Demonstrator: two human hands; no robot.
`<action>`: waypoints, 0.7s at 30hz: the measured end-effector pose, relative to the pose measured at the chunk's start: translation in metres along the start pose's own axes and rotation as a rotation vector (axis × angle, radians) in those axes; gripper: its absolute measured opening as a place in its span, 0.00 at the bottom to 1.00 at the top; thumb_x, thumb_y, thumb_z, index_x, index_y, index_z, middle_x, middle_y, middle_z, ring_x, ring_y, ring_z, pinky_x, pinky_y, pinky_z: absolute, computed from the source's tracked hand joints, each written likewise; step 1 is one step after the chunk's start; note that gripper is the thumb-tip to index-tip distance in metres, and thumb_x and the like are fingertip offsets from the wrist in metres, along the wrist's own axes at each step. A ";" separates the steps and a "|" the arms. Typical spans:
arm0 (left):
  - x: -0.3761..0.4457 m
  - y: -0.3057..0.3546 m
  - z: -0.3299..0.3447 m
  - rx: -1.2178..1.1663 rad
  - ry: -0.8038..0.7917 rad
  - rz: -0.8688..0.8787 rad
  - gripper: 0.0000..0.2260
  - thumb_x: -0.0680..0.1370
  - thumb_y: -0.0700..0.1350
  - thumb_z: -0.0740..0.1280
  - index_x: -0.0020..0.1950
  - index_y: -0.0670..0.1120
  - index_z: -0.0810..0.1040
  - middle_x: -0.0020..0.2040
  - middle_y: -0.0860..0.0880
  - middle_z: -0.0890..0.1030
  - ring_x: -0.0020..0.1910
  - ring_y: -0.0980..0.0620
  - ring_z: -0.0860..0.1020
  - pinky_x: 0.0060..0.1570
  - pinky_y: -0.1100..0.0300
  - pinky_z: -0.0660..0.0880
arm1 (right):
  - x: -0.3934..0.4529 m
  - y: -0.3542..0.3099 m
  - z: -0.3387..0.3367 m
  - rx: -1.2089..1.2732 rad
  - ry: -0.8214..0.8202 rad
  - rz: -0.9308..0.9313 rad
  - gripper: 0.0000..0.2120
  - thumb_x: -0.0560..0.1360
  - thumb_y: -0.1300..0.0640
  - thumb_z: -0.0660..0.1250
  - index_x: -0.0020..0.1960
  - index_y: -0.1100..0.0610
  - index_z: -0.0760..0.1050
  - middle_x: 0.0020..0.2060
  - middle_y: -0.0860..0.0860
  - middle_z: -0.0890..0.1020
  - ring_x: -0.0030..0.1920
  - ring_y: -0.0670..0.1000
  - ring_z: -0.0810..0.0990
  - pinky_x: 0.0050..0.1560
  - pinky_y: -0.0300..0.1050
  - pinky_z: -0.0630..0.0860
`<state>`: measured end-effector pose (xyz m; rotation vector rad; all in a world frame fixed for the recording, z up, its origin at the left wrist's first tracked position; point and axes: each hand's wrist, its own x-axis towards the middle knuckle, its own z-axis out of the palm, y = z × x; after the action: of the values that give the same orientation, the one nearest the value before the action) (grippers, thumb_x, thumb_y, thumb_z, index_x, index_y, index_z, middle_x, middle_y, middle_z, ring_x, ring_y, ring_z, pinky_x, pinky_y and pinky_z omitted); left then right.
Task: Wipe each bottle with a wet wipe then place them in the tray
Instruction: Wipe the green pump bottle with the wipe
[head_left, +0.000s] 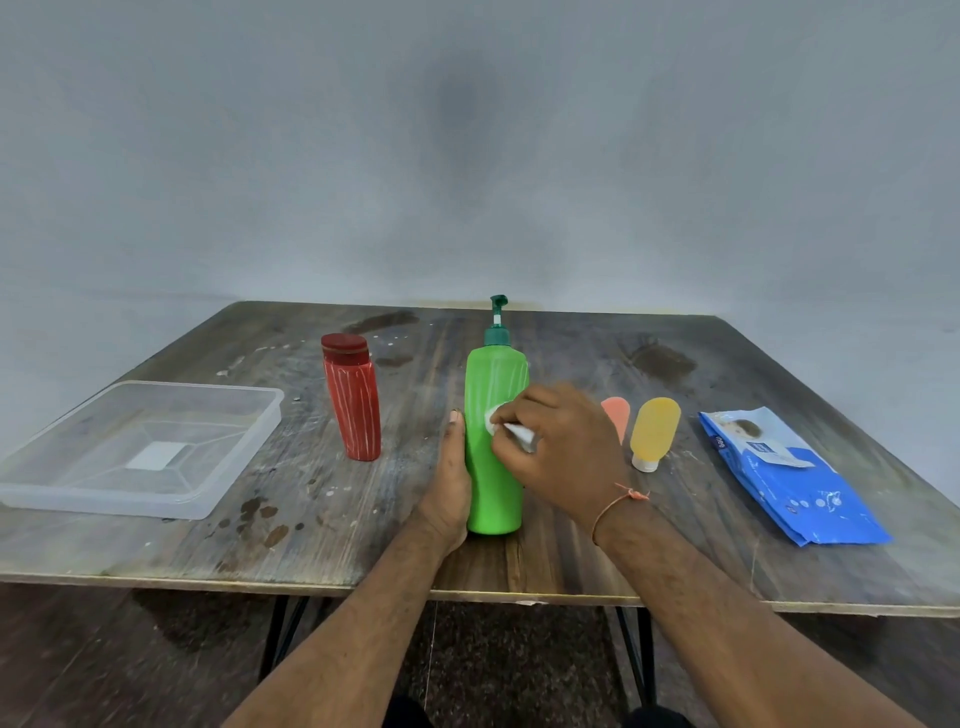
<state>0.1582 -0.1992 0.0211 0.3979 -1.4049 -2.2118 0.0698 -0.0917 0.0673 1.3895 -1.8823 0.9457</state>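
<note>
A tall green pump bottle stands upright near the table's front edge. My left hand grips its left side, thumb up along the bottle. My right hand pinches a white wet wipe and presses it against the bottle's front. A red bottle with white streaks stands to the left. An orange tube and a yellow tube stand cap-down to the right, the orange one partly hidden by my right hand. The clear plastic tray sits at the left with no bottles in it.
A blue pack of wet wipes lies flat at the table's right side. The worn wooden table has dark stains near the tray and at the back. A grey wall rises behind it.
</note>
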 end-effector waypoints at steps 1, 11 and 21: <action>0.000 0.000 0.000 0.004 0.007 0.000 0.30 0.87 0.60 0.44 0.66 0.45 0.80 0.58 0.41 0.87 0.55 0.47 0.86 0.51 0.54 0.84 | 0.000 0.000 -0.001 -0.009 -0.007 -0.004 0.07 0.74 0.50 0.71 0.44 0.49 0.87 0.41 0.44 0.84 0.41 0.51 0.80 0.43 0.50 0.77; 0.002 -0.002 0.000 -0.002 0.022 0.028 0.28 0.88 0.57 0.45 0.64 0.44 0.81 0.54 0.42 0.87 0.52 0.47 0.86 0.49 0.54 0.84 | 0.003 -0.006 -0.001 -0.014 -0.028 0.019 0.07 0.74 0.48 0.70 0.44 0.49 0.87 0.40 0.44 0.84 0.42 0.52 0.82 0.44 0.53 0.79; 0.002 -0.002 -0.001 0.023 0.035 0.047 0.28 0.88 0.56 0.46 0.68 0.40 0.79 0.56 0.39 0.86 0.53 0.45 0.86 0.50 0.52 0.84 | 0.004 -0.009 0.001 -0.032 -0.041 0.009 0.07 0.74 0.49 0.71 0.43 0.48 0.86 0.40 0.44 0.84 0.42 0.52 0.82 0.43 0.53 0.78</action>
<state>0.1560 -0.2002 0.0190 0.4054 -1.4081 -2.1430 0.0776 -0.0964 0.0713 1.3929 -1.9274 0.8938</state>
